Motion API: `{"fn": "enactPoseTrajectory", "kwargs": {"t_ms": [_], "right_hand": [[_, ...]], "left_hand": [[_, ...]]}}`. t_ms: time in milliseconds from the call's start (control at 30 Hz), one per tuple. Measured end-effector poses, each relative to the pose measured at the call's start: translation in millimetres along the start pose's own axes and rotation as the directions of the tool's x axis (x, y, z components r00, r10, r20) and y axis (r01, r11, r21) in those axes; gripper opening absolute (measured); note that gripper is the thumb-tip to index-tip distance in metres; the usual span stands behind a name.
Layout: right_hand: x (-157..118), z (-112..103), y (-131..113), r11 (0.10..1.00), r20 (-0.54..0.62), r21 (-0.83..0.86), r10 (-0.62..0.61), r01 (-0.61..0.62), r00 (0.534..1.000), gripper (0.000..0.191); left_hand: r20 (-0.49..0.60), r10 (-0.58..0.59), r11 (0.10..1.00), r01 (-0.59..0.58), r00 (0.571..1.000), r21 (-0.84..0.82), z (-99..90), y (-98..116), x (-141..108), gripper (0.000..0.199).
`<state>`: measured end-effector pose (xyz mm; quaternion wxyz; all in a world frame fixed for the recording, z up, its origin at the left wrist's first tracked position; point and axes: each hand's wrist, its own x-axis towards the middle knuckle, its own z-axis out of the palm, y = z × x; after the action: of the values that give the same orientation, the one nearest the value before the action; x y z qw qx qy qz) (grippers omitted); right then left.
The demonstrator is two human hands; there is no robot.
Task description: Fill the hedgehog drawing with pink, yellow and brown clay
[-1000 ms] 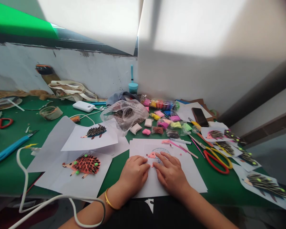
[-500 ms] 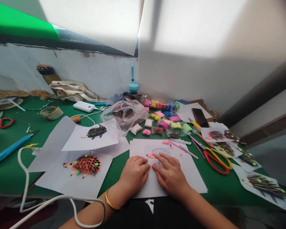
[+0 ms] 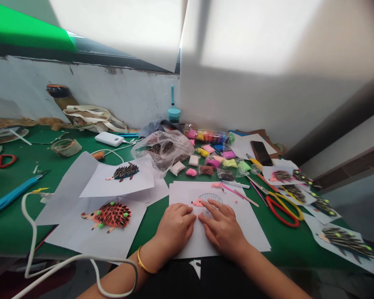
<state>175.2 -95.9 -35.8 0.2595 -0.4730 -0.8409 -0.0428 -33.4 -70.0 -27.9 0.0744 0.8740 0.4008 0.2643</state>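
Observation:
A hedgehog drawing [image 3: 210, 198] with a pink clay face lies on white paper [image 3: 252, 224] before me. My left hand [image 3: 176, 226] rests on the paper's left part, its fingers bent and close together; whether anything is under the fingertips is hidden. My right hand [image 3: 222, 226] lies over the lower part of the drawing, fingers spread, the fingertips near the pink face. A bit of pink shows at the tip of its thumb. Pink clay [image 3: 217, 185] and thin sticks [image 3: 246, 198] lie on the upper part of the sheet.
Clay packets [image 3: 206, 170] and a plastic bag [image 3: 165, 151] lie behind the paper. Red and yellow scissors [image 3: 282, 211], a phone [image 3: 261, 153] and small hedgehog pictures are at right. Finished hedgehogs [image 3: 114, 216], a white cable [image 3: 33, 232] and a blue cutter [image 3: 14, 193] are at left.

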Motion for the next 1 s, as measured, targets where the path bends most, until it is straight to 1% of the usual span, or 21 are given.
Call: {"fn": "enactPoseTrajectory", "kwargs": {"t_ms": [233,600,867,1000], "right_hand": [[-0.4,0.4,0.5,1.000,-0.011,0.007,0.011,-0.011,1.000,0.024],[1.9,-0.1,0.1,0.998,-0.012,0.013,0.066,-0.065,0.998,0.023],[3.3,-3.1,-1.1,0.998,0.013,-0.014,0.067,-0.067,0.998,0.025],[0.5,-2.3,-0.9,1.000,0.033,0.008,0.018,-0.018,0.999,0.024]], "left_hand": [[0.002,-0.008,1.000,0.008,1.000,-0.004,0.0,0.3,-0.3,0.018],[0.008,-0.012,1.000,0.012,1.000,-0.007,1.2,-0.2,0.2,0.017],[0.010,-0.010,1.000,0.011,1.000,-0.009,-0.8,1.1,-0.1,0.017],[0.019,-0.015,1.000,0.016,1.000,-0.014,-1.0,0.9,0.1,0.018]]}}
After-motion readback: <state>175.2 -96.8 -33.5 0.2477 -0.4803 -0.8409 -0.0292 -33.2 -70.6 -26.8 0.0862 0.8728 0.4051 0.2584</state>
